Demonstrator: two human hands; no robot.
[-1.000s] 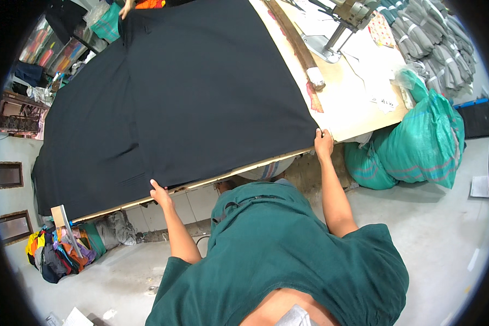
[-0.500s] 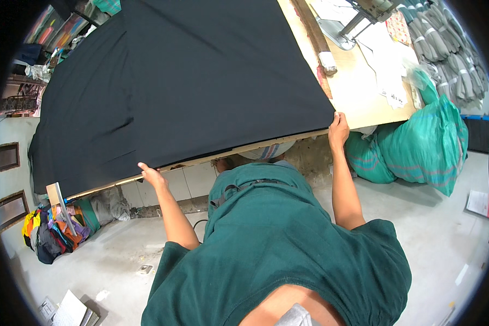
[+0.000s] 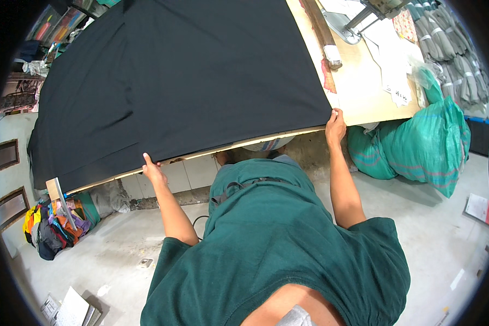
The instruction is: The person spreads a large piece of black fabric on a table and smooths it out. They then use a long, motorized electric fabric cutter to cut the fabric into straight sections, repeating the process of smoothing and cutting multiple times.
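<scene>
Hands (image 3: pixel 155 173) (image 3: pixel 335 126) gripping black cloth (image 3: pixel 185 76) edge, green sacks (image 3: pixel 424 144) right

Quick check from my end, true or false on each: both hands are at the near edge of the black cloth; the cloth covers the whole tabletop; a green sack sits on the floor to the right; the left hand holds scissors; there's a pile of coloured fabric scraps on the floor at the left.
1. Both hands are at the near edge of the black cloth. True: the left hand and right hand both rest at that edge.
2. The cloth covers the whole table. False: bare wood shows on the right side.
3. A green sack sits on the floor, right. True.
4. The left hand holds scissors. False: it holds no tool, only touching the cloth edge.
5. Coloured fabric scraps lie on the floor, left. True.
</scene>
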